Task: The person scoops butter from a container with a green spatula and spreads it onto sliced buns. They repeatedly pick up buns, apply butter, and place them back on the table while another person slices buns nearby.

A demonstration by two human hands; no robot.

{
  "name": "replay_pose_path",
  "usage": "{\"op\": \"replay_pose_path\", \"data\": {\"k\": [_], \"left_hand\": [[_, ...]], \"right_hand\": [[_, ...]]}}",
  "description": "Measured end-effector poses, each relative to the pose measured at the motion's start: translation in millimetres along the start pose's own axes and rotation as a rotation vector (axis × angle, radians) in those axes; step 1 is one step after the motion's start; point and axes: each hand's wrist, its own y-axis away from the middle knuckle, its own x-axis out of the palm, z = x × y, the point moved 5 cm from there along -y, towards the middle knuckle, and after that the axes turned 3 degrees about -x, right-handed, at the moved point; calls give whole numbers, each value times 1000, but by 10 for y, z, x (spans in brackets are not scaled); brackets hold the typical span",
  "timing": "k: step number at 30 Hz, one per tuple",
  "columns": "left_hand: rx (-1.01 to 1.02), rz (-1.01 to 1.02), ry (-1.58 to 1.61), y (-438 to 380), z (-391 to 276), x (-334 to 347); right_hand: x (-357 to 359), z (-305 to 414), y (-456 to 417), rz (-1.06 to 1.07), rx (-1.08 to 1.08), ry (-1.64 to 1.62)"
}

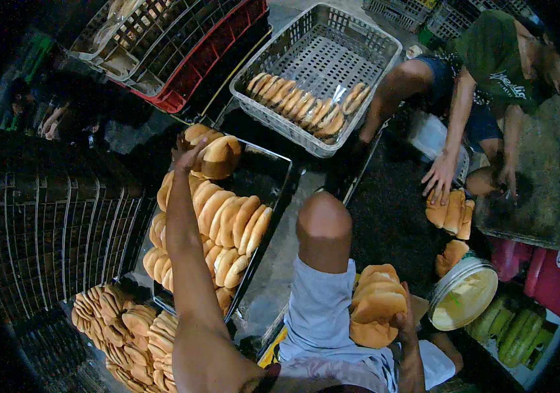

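My left hand (187, 155) reaches to the far end of a dark metal tray (265, 164) and grips a few round bread buns (221, 156) there. Rows of more flat buns (230, 216) lean on one another in the same tray, partly hidden behind my left forearm. Beside my right thigh, my right hand (405, 309) is closed around the side of a stack of several buns (378, 304). Its fingertips press on the lower bun, and the rest of the hand is partly hidden by the stack.
A grey plastic crate (319, 145) ahead holds bagged buns (299, 103). At right, a person's hand (439, 179) touches buns (449, 211) near a tub of pale spread (466, 297) and a box of green produce (520, 334). Piled buns (127, 339) and dark crates (63, 221) stand left.
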Motion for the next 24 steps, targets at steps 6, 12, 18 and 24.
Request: {"op": "replay_pose_path", "data": {"k": [6,12,18,24], "left_hand": [[90,-275,-375,1417,-1684,716],[176,-334,-413,1469,-1736,752],[490,-673,263,2578,-2085,-3],[550,-237,829,4703,-2697,-97]], "right_hand": [[-5,62,216,-108,-70,-41],[-608,8,491,-87,-259,542],[-915,258,821,-214,-347,844],[-225,1109,1029,-153,-537,353]]}}
